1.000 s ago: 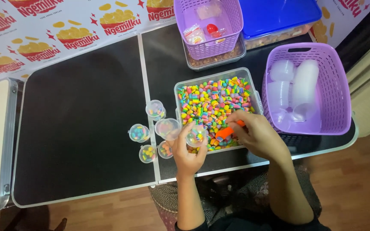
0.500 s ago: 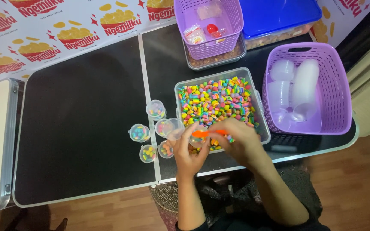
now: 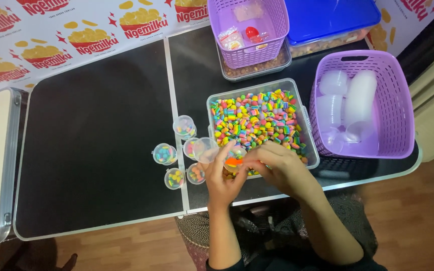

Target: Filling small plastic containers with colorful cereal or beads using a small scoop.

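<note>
While the left hand (image 3: 225, 175) curls around a small clear cup (image 3: 235, 154) at the near rim of the clear tub (image 3: 311, 150), the right hand (image 3: 277, 168) pinches a small orange scoop (image 3: 234, 162) and holds it right at the cup's mouth. Both hands meet over the tub's near-left corner, close to the front edge of the black folding table (image 3: 96, 150).

A second ago the scoop was lower in the rainbow candy pieces (image 3: 254, 118), further toward the tub's right side; half a second ago it was raised level across the tub. Now it has travelled left to the cup, so, as a judgement, a scoopful is being tipped in and this cup is partway through filling. How full the cup is cannot be told, since fingers cover most of it.

Just left of the hands stand 4 small filled cups (image 3: 165, 153) in a loose cluster near the table's centre seam, plus 1 that looks empty, touching the left hand's fingertips. They have not moved across the 3 pictures.

Along the right edge of the table a purple basket (image 3: 398, 110) holds stacks of empty clear cups (image 3: 360, 103). At the far edge a smaller purple basket (image 3: 272, 50) with small packets sits on top of another tub, and a container with a blue lid (image 3: 327, 17) lies beside it. A printed banner (image 3: 76, 35) runs behind the table, and wooden floor (image 3: 418, 226) shows at the near side.
</note>
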